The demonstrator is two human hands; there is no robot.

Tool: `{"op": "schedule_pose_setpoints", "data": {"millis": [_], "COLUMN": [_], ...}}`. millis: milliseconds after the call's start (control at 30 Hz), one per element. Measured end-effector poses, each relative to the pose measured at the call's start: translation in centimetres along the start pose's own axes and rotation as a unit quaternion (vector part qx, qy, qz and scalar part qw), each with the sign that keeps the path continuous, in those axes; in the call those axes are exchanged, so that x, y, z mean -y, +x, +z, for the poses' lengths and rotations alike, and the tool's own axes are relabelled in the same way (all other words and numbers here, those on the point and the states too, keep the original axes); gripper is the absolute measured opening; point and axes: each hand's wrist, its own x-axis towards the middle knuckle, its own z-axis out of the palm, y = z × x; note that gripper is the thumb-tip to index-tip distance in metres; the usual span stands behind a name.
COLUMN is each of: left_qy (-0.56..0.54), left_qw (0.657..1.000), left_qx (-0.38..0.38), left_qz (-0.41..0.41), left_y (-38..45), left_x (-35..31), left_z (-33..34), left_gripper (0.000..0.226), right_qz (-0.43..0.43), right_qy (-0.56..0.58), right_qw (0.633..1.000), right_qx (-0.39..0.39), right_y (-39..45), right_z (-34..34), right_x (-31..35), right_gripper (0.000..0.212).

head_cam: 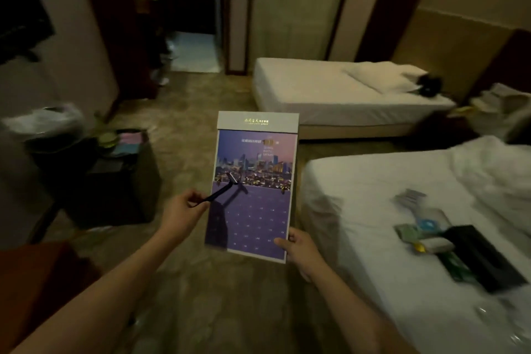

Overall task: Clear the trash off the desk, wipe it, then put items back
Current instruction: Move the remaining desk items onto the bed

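My right hand [300,248] pinches the lower right corner of a tall card folder [254,187] with a purple city skyline picture and a grey top band. It stands upright in front of me over the carpet. My left hand [184,211] grips the handle of a thin black razor [222,191], whose head lies across the folder's face and casts a shadow on it. Small items lie on the near bed [359,210] at the right: a black box [482,257], sachets and packets [422,228].
A lined trash bin [43,126] stands at the left beside a dark box [115,178] holding coloured items. A red-brown surface [34,279] sits at lower left. A second bed [339,95] stands further back, with a doorway behind it. Open carpet lies between me and the beds.
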Motion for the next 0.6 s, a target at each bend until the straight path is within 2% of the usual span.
{"op": "schedule_pose_setpoints", "data": {"millis": [200,400,467,600], "left_qy": [-0.021,0.031,0.041,0.051], "left_qw": [0.987,0.961,0.95,0.93], "left_qx": [0.146,0.247,0.283,0.34], "left_qz": [0.057,0.118,0.123,0.127], "left_y": [4.5,10.3,12.6,18.0], "left_x": [-8.1,-14.4,-15.7,-17.2], "left_z": [15.2,26.3,29.9,37.8], "left_gripper": [0.029,0.022,0.014,0.016], "right_qz": [-0.013,0.003,0.018,0.05], "right_qy": [0.057,0.109,0.112,0.147], "right_qw": [0.993,0.974,0.969,0.952], "right_qx": [-0.101,-0.199,-0.22,-0.264], "right_y": [1.8,3.9,5.4,9.8], "right_z": [-13.8,-23.4,-26.0,-30.5], "right_x": [-0.2,-1.8,-2.4,-3.3], "right_gripper": [0.016,0.014,0.018,0.025]}}
